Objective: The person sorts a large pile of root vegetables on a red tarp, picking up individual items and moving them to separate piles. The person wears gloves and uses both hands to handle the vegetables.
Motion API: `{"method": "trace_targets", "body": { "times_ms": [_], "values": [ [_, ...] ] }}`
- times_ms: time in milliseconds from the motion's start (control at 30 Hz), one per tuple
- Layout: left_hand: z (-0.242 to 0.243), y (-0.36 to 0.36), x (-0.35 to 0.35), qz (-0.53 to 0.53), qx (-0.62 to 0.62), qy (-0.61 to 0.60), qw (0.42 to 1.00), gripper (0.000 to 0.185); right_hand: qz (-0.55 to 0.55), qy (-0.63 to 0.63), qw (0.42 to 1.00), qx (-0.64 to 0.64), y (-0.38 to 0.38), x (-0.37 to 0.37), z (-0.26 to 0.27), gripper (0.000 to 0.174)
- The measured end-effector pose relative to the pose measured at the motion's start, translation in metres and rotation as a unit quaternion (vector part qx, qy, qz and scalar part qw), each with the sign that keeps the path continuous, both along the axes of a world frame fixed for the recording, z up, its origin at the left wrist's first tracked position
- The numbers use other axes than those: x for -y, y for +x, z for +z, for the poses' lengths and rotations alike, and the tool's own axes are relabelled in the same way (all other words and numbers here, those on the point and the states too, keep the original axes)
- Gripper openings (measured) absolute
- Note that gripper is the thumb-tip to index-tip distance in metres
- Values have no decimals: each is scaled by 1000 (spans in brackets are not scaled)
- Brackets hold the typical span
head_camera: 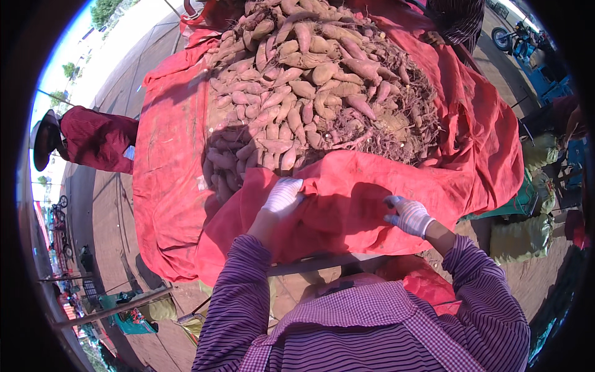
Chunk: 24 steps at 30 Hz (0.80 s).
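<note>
My left hand (282, 197), in a striped knit glove, grips the near part of a red cloth (353, 176), which bunches beside the fingers. My right hand (409, 216), in a matching glove with greyish fingertips, is over the same cloth further right. Its thumb and fingers are apart with nothing between them, and it throws a shadow on the fabric. Beyond both hands lies a big heap of sweet potatoes (304, 88), soil-dusted and pinkish-brown. The near fold of cloth covers the heap's front edge. Stringy roots (413, 111) gather along its right side.
A metal bar (320, 264) runs under the cloth's near edge. A person in a dark red top (97, 139) stands at the left; another's dark striped clothing (458, 21) shows at the far right corner. Filled yellowish sacks (520, 239) and a motorcycle (516, 39) are to the right.
</note>
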State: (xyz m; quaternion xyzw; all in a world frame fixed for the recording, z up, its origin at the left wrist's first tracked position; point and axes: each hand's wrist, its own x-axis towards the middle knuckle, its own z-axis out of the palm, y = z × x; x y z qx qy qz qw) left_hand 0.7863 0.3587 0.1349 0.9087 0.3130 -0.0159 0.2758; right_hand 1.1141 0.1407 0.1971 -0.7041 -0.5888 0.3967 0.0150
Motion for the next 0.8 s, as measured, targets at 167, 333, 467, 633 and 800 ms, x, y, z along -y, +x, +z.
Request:
{"method": "trace_targets", "body": {
  "times_ms": [167, 333, 467, 633, 800],
  "values": [
    [13, -42, 152, -109, -120, -98, 982, 28, 134, 233, 963, -36, -67, -89, -7, 84],
    [-26, -109, 234, 43, -119, -164, 978, 22, 412, 222, 883, -39, -129, -27, -74, 85],
    [-34, -125, 235, 127, -35, -177, 975, 19, 412, 129, 900, 66, -110, 28, -151, 42],
    [27, -108, 167, 80, 86, 51, 992, 29, 120, 115, 985, 56, -57, -34, -145, 23],
    [24, -113, 97, 172, -74, 80, 979, 73, 103, 71, 987, 100, -35, -99, -105, 24]
  ]
}}
